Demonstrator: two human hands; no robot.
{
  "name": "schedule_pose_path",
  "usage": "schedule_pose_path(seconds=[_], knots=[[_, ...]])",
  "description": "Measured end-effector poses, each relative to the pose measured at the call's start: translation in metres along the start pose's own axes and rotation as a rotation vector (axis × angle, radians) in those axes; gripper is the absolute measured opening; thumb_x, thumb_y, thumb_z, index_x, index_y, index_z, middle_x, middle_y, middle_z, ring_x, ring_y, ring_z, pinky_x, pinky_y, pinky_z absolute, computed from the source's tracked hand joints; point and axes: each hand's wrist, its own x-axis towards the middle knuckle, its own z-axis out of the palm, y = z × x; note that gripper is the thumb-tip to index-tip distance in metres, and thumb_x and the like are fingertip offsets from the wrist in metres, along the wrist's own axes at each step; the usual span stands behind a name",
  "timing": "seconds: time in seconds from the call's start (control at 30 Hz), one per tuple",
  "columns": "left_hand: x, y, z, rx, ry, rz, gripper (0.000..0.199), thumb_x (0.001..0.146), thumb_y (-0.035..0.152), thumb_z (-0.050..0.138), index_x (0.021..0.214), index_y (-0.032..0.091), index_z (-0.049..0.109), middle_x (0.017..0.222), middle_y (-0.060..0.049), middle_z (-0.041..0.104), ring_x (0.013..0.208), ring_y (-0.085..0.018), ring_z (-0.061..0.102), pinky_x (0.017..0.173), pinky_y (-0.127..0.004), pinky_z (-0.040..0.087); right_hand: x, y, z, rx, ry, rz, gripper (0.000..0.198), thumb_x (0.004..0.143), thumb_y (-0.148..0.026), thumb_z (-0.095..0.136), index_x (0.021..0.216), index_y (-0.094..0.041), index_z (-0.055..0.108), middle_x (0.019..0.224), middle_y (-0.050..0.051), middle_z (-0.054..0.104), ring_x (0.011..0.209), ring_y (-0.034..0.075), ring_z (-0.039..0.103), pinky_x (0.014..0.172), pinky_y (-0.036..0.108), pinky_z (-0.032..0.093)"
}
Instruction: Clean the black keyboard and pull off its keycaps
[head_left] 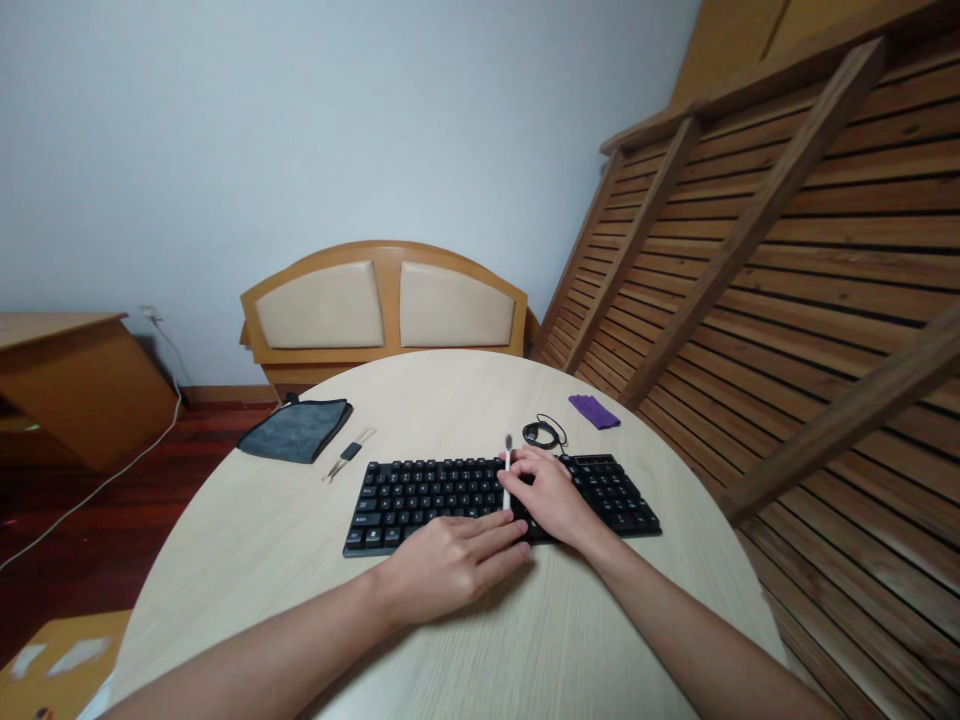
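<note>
A black keyboard (431,500) lies across the tabletop (420,400), its middle keys partly covered by both hands. A gray cloth (296,432) rests folded near the left edge, with a wire keycap puller (350,452) between it and the keyboard. Behind the keyboard, its black cable (531,438) sits coiled, and a purple cloth (594,411) lies farther right near the rim.

The right hand (553,498) holds a white-handled brush (508,463) upright over the keys, dark tip up. The left hand (450,560) stretches its fingers to the brush's lower end; whether they grip it, I cannot tell.

The tabletop is pale and rounded. Beyond it stand a padded headboard (387,300) and a bluish wall (337,120). A slatted wooden panel (750,225) leans at right; at left, a wooden desk (75,390) stands on the dark red floor (142,520).
</note>
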Motion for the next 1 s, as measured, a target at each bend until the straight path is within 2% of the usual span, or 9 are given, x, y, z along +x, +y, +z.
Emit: schedule_pose_path(seconds=[0.07, 0.13, 0.23, 0.33, 0.4, 0.47, 0.6, 0.77, 1.0], knots=[[-0.003, -0.008, -0.005, -0.054, -0.028, -0.06, 0.033, 0.099, 0.019, 0.046, 0.13, 0.015, 0.056, 0.135, -0.011, 0.06, 0.126, -0.025, 0.056, 0.097, -0.039, 0.056, 0.005, 0.006, -0.008, 0.141, -0.002, -0.034, 0.035, 0.09, -0.043, 0.051, 0.066, -0.02, 0.063, 0.097, 0.008, 0.073, 0.103, 0.026, 0.063, 0.097, 0.041, 0.042], [-0.009, -0.021, -0.01, -0.094, -0.063, -0.186, 0.045, 0.094, 0.029, 0.058, 0.137, 0.019, 0.05, 0.144, -0.012, 0.052, 0.133, -0.028, 0.049, 0.103, -0.045, 0.051, 0.009, 0.011, -0.015, 0.248, 0.013, 0.006, 0.037, 0.092, -0.048, 0.046, 0.072, -0.019, 0.06, 0.083, 0.006, 0.072, 0.084, 0.023, 0.067, 0.081, 0.035, 0.049], [-0.024, -0.041, -0.013, -0.096, -0.175, -0.411, 0.083, 0.081, 0.058, 0.068, 0.148, 0.023, 0.036, 0.157, -0.014, 0.03, 0.143, -0.037, 0.029, 0.109, -0.057, 0.04, 0.011, 0.014, -0.023, 0.323, 0.045, 0.058, 0.036, 0.093, -0.052, 0.044, 0.085, -0.02, 0.057, 0.068, 0.001, 0.067, 0.068, 0.02, 0.068, 0.069, 0.031, 0.05], [-0.036, -0.056, -0.01, -0.111, -0.29, -0.523, 0.1, 0.074, 0.076, 0.061, 0.151, 0.02, 0.031, 0.158, -0.018, 0.027, 0.143, -0.041, 0.027, 0.112, -0.061, 0.03, 0.008, 0.012, -0.03, 0.172, 0.061, 0.038, 0.04, 0.096, -0.053, 0.04, 0.101, -0.019, 0.061, 0.058, -0.003, 0.06, 0.057, 0.02, 0.065, 0.059, 0.028, 0.047], [-0.039, -0.059, -0.006, -0.128, -0.323, -0.547, 0.103, 0.073, 0.08, 0.057, 0.151, 0.018, 0.03, 0.156, -0.018, 0.032, 0.141, -0.039, 0.032, 0.112, -0.06, 0.029, 0.004, 0.01, -0.035, -0.05, 0.068, -0.01, 0.042, 0.098, -0.05, 0.037, 0.108, -0.02, 0.065, 0.065, 0.001, 0.066, 0.062, 0.021, 0.066, 0.061, 0.029, 0.047], [-0.039, -0.059, -0.004, -0.125, -0.311, -0.553, 0.101, 0.074, 0.079, 0.057, 0.15, 0.018, 0.032, 0.153, -0.018, 0.037, 0.137, -0.038, 0.039, 0.112, -0.057, 0.031, 0.001, 0.007, -0.037, -0.262, 0.068, -0.052, 0.04, 0.099, -0.043, 0.037, 0.113, -0.021, 0.069, 0.087, 0.006, 0.073, 0.08, 0.023, 0.069, 0.071, 0.031, 0.048], [-0.037, -0.057, -0.004, -0.097, -0.277, -0.543, 0.097, 0.073, 0.079, 0.057, 0.146, 0.017, 0.041, 0.149, -0.017, 0.044, 0.13, -0.036, 0.046, 0.108, -0.052, 0.037, -0.005, 0.005, -0.034, -0.511, -0.005, -0.05, 0.041, 0.099, -0.031, 0.038, 0.129, -0.02, 0.063, 0.115, 0.012, 0.071, 0.104, 0.027, 0.066, 0.087, 0.034, 0.048], [-0.038, -0.058, -0.003, -0.078, -0.287, -0.544, 0.098, 0.073, 0.08, 0.056, 0.146, 0.016, 0.041, 0.149, -0.016, 0.043, 0.13, -0.036, 0.046, 0.108, -0.051, 0.037, -0.01, 0.002, -0.025, -0.623, -0.133, -0.065, 0.042, 0.097, -0.024, 0.041, 0.134, -0.02, 0.059, 0.107, 0.011, 0.07, 0.1, 0.026, 0.067, 0.082, 0.034, 0.05], [-0.04, -0.058, -0.002, -0.083, -0.266, -0.541, 0.096, 0.075, 0.08, 0.054, 0.146, 0.018, 0.04, 0.15, -0.016, 0.042, 0.13, -0.036, 0.045, 0.108, -0.051, 0.036, -0.012, -0.001, -0.022, -0.637, -0.173, -0.074, 0.04, 0.098, -0.023, 0.041, 0.132, -0.018, 0.06, 0.106, 0.014, 0.072, 0.098, 0.027, 0.069, 0.083, 0.035, 0.051]])
